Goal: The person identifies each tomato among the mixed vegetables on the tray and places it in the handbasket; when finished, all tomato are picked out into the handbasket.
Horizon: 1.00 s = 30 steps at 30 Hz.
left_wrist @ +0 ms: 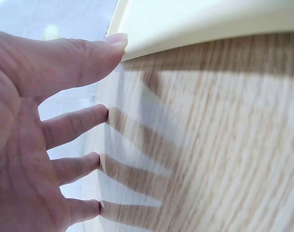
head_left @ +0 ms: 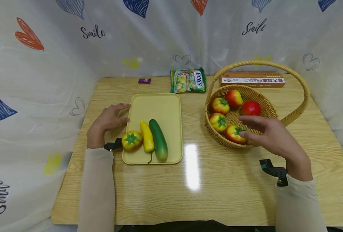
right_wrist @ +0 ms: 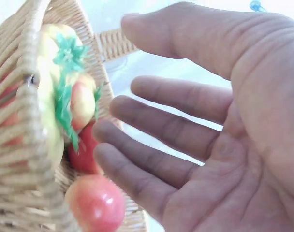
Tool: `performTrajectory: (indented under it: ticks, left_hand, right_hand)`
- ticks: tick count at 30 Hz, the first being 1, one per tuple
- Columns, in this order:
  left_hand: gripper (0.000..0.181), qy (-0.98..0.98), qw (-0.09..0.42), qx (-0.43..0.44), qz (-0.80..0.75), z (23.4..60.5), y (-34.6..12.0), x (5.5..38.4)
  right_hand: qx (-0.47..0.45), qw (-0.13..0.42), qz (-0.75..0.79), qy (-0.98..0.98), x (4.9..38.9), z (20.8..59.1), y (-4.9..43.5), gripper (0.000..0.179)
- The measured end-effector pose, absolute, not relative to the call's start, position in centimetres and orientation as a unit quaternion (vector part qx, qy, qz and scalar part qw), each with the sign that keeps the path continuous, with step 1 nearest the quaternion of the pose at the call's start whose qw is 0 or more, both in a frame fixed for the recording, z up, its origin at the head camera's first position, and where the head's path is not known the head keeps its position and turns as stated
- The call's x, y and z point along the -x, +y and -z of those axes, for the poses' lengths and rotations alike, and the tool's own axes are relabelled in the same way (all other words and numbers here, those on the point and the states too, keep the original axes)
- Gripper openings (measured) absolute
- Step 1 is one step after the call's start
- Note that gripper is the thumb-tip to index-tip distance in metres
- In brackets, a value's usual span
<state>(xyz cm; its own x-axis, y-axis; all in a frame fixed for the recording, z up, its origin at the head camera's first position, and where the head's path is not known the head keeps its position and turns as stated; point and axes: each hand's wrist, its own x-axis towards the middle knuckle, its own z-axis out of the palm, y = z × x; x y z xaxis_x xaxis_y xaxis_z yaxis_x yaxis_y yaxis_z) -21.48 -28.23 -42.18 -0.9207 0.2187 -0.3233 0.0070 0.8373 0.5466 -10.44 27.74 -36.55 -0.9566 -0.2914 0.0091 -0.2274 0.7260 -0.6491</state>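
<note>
My left hand (head_left: 108, 119) rests at the left edge of a pale yellow tray (head_left: 156, 106), fingers fairly straight. In the left wrist view its thumb (left_wrist: 89, 60) lies by the tray's edge and the fingertips meet the wooden table. On the tray are a yellow-green tomato (head_left: 132, 140), a yellow chili pepper (head_left: 147, 136) and a green cucumber (head_left: 158, 140). My right hand (head_left: 273, 137) hovers over the front right of a wicker basket (head_left: 265, 100), fingers extended, holding nothing. Beneath its thumb is a red-yellow tomato (head_left: 235, 134); a plain red fruit (head_left: 251, 108) lies beyond the fingers.
More red-yellow tomatoes (head_left: 220, 105) sit in the basket's left half. The basket's tall handle (head_left: 303, 93) arches over its back and right side. Behind stand a brown pasta box (head_left: 252, 84), a green FOX'S bag (head_left: 188, 80) and a small purple packet (head_left: 144, 81).
</note>
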Motion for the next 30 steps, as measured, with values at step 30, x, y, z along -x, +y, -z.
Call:
performTrajectory:
  ticks: [30]
  left_hand:
    - [0.066,0.942,0.184,-0.067,-0.274,42.3,-28.4,21.6]
  right_hand:
    - [0.416,0.107,0.465,0.774,15.5,38.8,4.3,0.056]
